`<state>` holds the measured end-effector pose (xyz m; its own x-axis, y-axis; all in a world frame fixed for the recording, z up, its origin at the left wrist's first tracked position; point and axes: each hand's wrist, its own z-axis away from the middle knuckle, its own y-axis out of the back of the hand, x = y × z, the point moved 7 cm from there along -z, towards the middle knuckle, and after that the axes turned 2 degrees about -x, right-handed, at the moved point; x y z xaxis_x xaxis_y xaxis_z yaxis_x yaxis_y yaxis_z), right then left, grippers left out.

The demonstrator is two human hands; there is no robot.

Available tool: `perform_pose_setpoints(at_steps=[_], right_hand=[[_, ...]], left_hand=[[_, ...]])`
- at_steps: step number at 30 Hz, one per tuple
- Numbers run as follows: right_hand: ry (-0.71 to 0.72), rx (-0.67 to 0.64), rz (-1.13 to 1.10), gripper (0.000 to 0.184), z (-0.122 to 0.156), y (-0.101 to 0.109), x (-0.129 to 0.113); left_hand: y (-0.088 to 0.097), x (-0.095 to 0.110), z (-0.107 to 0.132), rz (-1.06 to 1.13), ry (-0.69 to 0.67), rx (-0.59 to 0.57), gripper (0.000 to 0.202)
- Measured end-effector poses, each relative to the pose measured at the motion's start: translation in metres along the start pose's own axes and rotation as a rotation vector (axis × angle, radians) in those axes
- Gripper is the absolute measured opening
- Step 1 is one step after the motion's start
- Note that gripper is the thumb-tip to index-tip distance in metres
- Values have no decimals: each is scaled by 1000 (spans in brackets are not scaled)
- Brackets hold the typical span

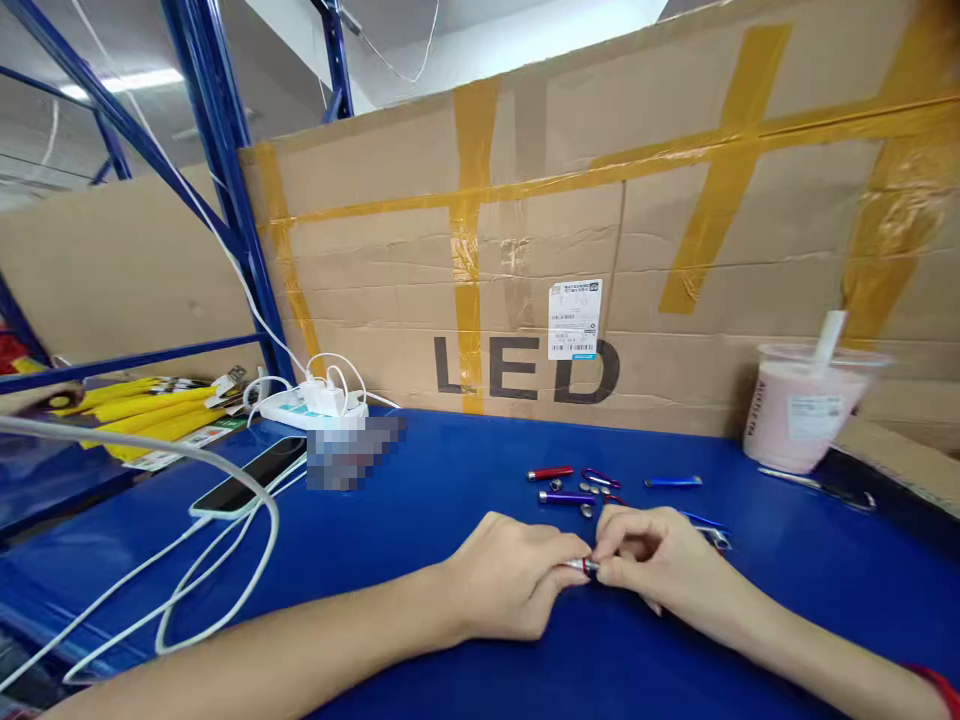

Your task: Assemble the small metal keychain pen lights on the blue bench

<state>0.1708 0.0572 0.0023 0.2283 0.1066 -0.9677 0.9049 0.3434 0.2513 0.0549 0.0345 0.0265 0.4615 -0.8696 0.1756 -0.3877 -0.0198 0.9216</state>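
My left hand (pixel 525 575) is closed, its thumb and fingers pinching a small silver-and-red metal tube (pixel 579 566) that looks like part of a mini flashlight. At the tube's right end, my right hand (pixel 660 565) pinches its dark tip between thumb and fingertips. Both hands meet low over the blue tabletop (pixel 420 470). Just beyond them lie a red tube (pixel 550 473), a purple tube (pixel 566 497), a purple carabiner clip (pixel 601 479) and several button cells (pixel 586 510). My fingers cover most of the held piece.
A blue strip-like piece (pixel 673 482) and a metal clip (pixel 716 538) lie to the right. Farther back stand a pink drink cup (pixel 801 410) and tweezers (pixel 814 482). At left are a phone (pixel 251 478), white cables (pixel 266 545) and a power strip (pixel 319 408). Cardboard (pixel 375 290) walls the back.
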Motion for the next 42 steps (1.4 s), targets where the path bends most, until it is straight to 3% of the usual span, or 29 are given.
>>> perform_pose_setpoints(at_steps=[8,14,24,31,38,42], right_hand=[[-21,-5,39,31,-1,-6,9],[-58,14,83,37,-1,-12,13],[-139,27,111,48,1,-13,4],[-104,81,104,48,2,-10,1],[-125,72,143,51,-1,-6,11],[-110,-6,265,48,1,-8,9]], left_hand=[[5,4,10,-7,-66,49,25],[7,3,16,-9,-74,22,23],[3,-7,11,14,28,-3,22],[3,-15,13,74,157,-14,25],[3,-13,11,108,120,-27,25],[0,-12,11,99,98,-20,25]])
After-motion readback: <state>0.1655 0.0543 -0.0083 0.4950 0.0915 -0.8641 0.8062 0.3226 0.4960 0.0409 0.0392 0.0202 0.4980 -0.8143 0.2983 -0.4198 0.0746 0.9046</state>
